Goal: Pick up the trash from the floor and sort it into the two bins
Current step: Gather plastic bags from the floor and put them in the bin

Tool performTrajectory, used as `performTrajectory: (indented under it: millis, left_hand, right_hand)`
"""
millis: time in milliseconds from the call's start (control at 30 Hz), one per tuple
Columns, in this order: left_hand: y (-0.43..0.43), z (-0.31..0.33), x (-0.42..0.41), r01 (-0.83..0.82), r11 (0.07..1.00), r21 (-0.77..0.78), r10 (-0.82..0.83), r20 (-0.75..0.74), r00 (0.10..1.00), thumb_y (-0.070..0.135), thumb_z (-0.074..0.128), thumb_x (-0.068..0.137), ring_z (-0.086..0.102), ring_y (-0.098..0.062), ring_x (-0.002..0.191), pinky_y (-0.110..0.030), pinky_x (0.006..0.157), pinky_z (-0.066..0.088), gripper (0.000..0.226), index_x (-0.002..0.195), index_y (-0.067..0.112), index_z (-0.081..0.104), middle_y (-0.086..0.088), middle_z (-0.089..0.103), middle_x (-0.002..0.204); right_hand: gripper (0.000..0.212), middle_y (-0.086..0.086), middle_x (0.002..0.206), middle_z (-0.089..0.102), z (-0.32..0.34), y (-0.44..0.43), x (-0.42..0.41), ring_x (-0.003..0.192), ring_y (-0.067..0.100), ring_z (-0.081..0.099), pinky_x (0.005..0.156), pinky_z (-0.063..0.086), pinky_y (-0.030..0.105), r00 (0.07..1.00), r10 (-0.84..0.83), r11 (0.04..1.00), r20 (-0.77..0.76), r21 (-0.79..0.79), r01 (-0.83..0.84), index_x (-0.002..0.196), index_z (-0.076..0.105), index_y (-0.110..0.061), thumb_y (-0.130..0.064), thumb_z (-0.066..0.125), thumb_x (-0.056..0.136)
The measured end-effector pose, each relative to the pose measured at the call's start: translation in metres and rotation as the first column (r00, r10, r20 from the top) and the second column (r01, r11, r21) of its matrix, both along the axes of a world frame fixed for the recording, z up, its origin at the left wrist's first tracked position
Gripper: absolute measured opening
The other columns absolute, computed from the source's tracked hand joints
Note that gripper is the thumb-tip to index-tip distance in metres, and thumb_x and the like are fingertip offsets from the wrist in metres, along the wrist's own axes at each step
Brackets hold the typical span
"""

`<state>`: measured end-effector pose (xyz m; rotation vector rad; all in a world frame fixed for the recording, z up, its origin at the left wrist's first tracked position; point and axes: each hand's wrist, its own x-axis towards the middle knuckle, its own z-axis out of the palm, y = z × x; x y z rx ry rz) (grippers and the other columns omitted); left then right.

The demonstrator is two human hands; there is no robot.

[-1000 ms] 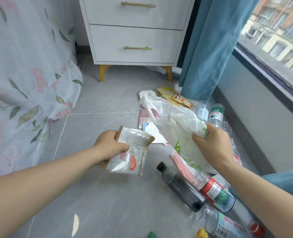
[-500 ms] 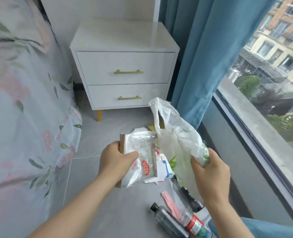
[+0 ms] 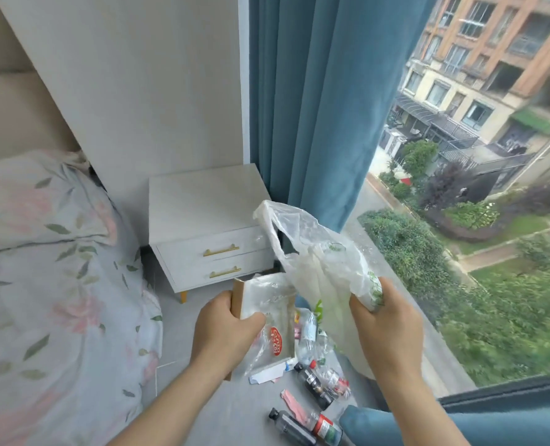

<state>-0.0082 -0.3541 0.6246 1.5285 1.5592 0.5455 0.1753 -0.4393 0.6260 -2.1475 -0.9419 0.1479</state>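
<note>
My left hand (image 3: 225,326) grips a flat cardboard-backed clear package (image 3: 267,313) with a red oval label, held upright at chest height. My right hand (image 3: 386,329) grips a crumpled white plastic bag (image 3: 312,259) with green print, which billows up and to the left above the package. Below on the grey floor lie plastic bottles: a dark one (image 3: 312,384), a second dark one (image 3: 291,428) and one with a red label (image 3: 326,428), plus pink wrappers (image 3: 294,405) and white paper scraps (image 3: 264,376). No bin is in view.
A white two-drawer nightstand (image 3: 209,239) stands ahead against the wall. A bed with a floral cover (image 3: 58,317) fills the left. Blue curtains (image 3: 315,107) hang beside a large window (image 3: 476,188) on the right. A blue cushion edge (image 3: 492,426) sits at bottom right.
The view has risen from the floor toward the wall and window. Both hands lifted the package and the bag up off the floor pile; the bottles now lie farther below.
</note>
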Motion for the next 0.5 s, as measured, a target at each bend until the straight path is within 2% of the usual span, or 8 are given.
performTrajectory:
  millis: [100,167,233,333,400,433,500]
  left_hand:
    - [-0.007,0.087,-0.003,0.006,0.999,0.052,-0.008,0.036,0.999,0.014,0.068,0.070,0.055,-0.009,0.056,-0.024,0.049,0.038,0.013,0.065,0.016,0.057,0.003,0.061,0.059]
    - [-0.022,0.141,-0.006,0.022,0.996,0.086,-0.027,0.065,0.998,0.016,0.069,0.071,0.058,-0.012,0.062,-0.027,0.052,0.043,0.010,0.069,0.016,0.059,0.002,0.063,0.065]
    - [-0.040,0.188,-0.010,0.032,0.992,0.123,-0.044,0.099,0.994,0.014,0.069,0.072,0.057,-0.012,0.061,-0.025,0.050,0.041,0.012,0.068,0.016,0.058,0.004,0.062,0.065]
    - [-0.069,0.251,-0.016,0.053,0.983,0.177,-0.081,0.154,0.985,0.012,0.070,0.071,0.056,-0.013,0.060,-0.026,0.050,0.040,0.014,0.067,0.017,0.057,0.003,0.061,0.065]
    - [-0.086,0.290,-0.014,0.071,0.969,0.237,-0.124,0.218,0.968,0.010,0.071,0.071,0.055,-0.010,0.060,-0.025,0.050,0.041,0.018,0.066,0.020,0.056,0.005,0.061,0.065]
    - [-0.096,0.309,-0.014,0.075,0.961,0.266,-0.144,0.251,0.957,0.010,0.071,0.072,0.055,-0.008,0.060,-0.023,0.047,0.042,0.019,0.066,0.021,0.057,0.006,0.061,0.066]
    - [-0.119,0.345,-0.012,0.088,0.937,0.337,-0.203,0.325,0.924,0.010,0.071,0.073,0.056,-0.005,0.061,-0.013,0.041,0.039,0.018,0.068,0.023,0.058,0.008,0.062,0.067]
  right_hand:
    - [0.011,0.004,0.053,0.054,0.093,-0.009,-0.006,0.050,0.023,0.047,0.048,0.035,0.032,1.000,-0.018,0.998,0.017,0.058,0.017,0.076,0.058,-0.011,-0.015,0.066,0.081]
    - [0.016,0.004,0.051,0.051,0.149,-0.026,-0.016,0.047,0.023,0.044,0.046,0.032,0.033,0.999,-0.043,0.993,0.031,0.109,0.040,0.071,0.054,-0.013,-0.015,0.066,0.082]
    - [0.023,0.000,0.048,0.048,0.196,-0.051,-0.029,0.044,0.020,0.040,0.046,0.030,0.033,0.995,-0.095,0.980,-0.003,0.175,0.094,0.066,0.050,-0.019,-0.018,0.066,0.083]
    - [0.025,0.004,0.051,0.052,0.258,-0.092,-0.048,0.050,0.024,0.047,0.049,0.035,0.035,0.984,-0.176,0.954,-0.012,0.244,0.173,0.066,0.051,-0.020,-0.026,0.066,0.085]
    - [0.023,0.001,0.058,0.057,0.297,-0.115,-0.055,0.057,0.017,0.052,0.051,0.039,0.030,0.969,-0.246,0.919,-0.004,0.317,0.234,0.068,0.052,-0.020,-0.028,0.066,0.085]
    - [0.021,-0.002,0.060,0.058,0.316,-0.127,-0.060,0.059,0.014,0.052,0.053,0.040,0.029,0.963,-0.270,0.900,0.007,0.356,0.250,0.070,0.053,-0.021,-0.027,0.066,0.085]
    - [0.013,-0.005,0.064,0.062,0.351,-0.149,-0.067,0.061,0.020,0.056,0.054,0.046,0.034,0.952,-0.305,0.856,0.032,0.448,0.259,0.075,0.057,-0.023,-0.025,0.068,0.083]
